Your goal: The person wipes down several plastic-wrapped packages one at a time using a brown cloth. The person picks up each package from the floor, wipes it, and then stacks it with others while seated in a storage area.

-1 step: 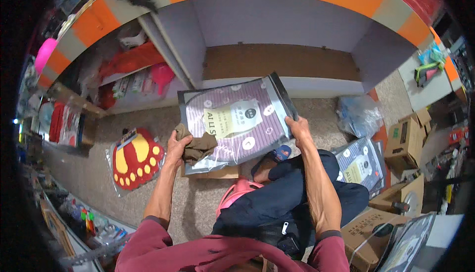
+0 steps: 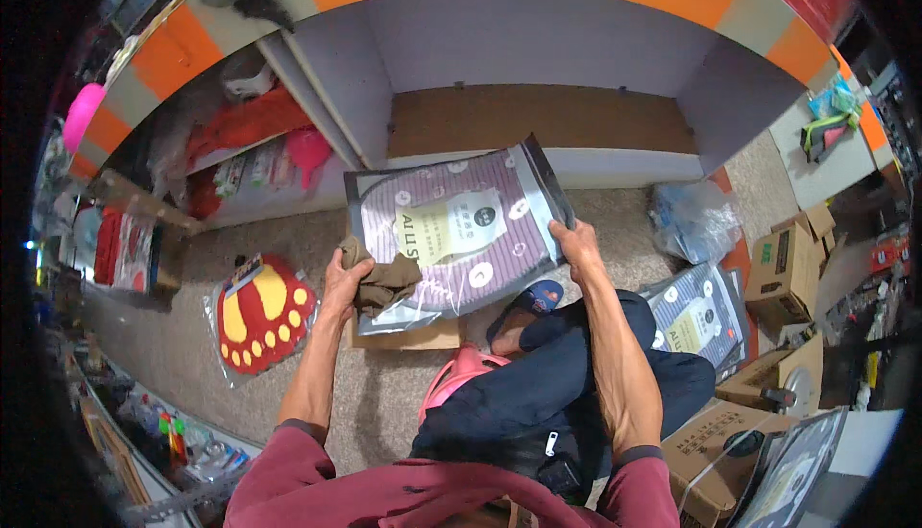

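A flat mat in a clear plastic package, purple-grey with stripes and white circles, is held tilted in front of me above a cardboard box. My left hand is closed on a crumpled brown cloth, which lies against the package's lower left corner. At the right edge, my right hand grips the packaged mat between thumb and fingers. The cardboard box under it is mostly hidden.
Ahead stands an open cabinet with a brown shelf board. A red-and-yellow foot-shaped mat lies on the floor at left. To the right are a clear plastic bag, more packaged mats and cardboard boxes. A pink stool is below.
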